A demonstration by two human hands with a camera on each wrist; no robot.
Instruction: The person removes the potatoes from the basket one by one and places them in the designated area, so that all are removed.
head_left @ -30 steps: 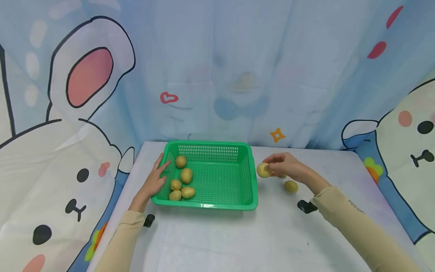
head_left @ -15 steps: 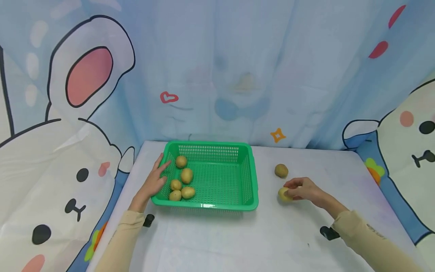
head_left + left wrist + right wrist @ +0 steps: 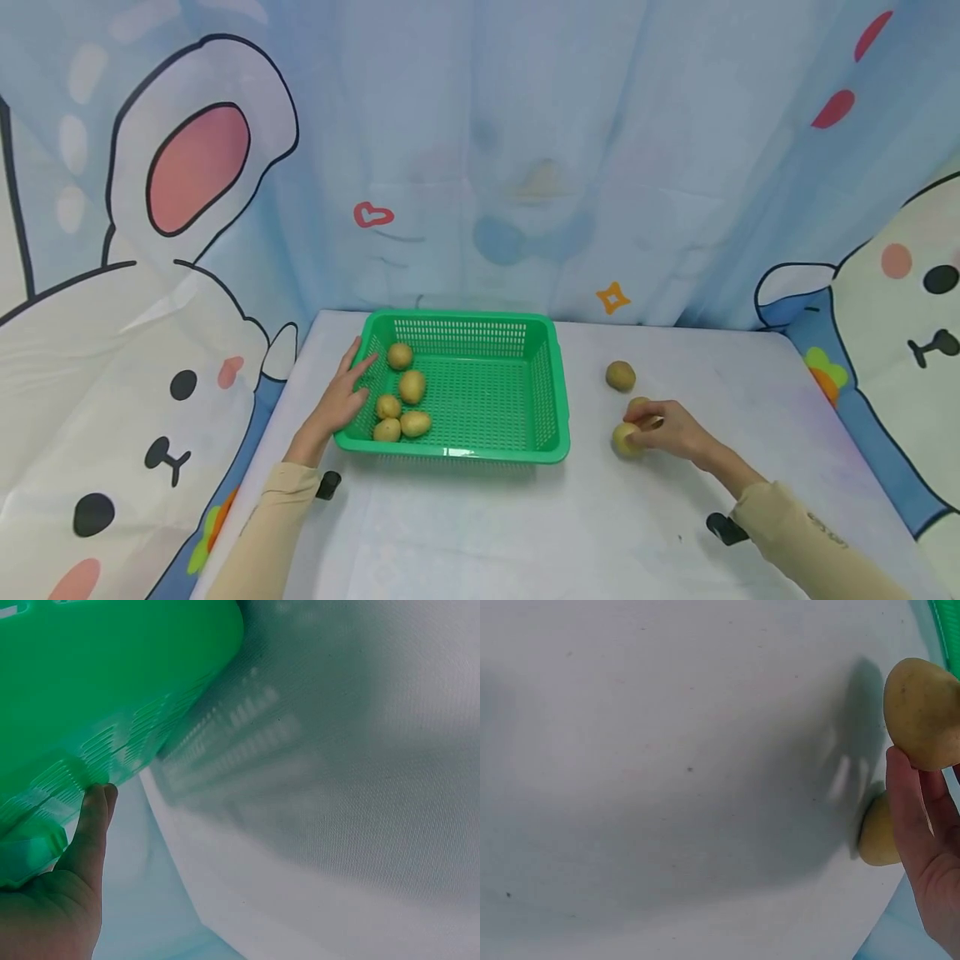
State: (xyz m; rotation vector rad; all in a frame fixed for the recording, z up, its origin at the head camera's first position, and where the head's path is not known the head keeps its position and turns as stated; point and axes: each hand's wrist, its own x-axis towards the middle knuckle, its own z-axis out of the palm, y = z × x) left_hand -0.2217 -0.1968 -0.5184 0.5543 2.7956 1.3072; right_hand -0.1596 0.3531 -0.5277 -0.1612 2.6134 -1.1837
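A green plastic basket (image 3: pixel 480 457) on the white table has several potatoes (image 3: pixel 412 387) along its left side. My left hand (image 3: pixel 339 402) rests at its left rim with straight, spread fingers, one reaching over the rim. In the left wrist view, straight fingers (image 3: pixel 91 832) touch the outer slotted wall. Right of the basket, my right hand (image 3: pixel 670 429) pinches a potato (image 3: pixel 626 442) between thumb and fingers, low over the table. Just behind that hand another potato (image 3: pixel 639 402) shows, partly hidden. In the right wrist view, the held potato (image 3: pixel 922 712) shows at the right edge.
A loose potato (image 3: pixel 620 376) lies on the table to the right of the basket, behind the right hand. The white tabletop (image 3: pixel 480 533) stretches in front of the basket. A printed cartoon curtain (image 3: pixel 465 150) hangs around the table's back and sides.
My right hand has carried its potato from the basket's right rim rightward and toward me, down close to the table. The left hand and the basket have stayed still.
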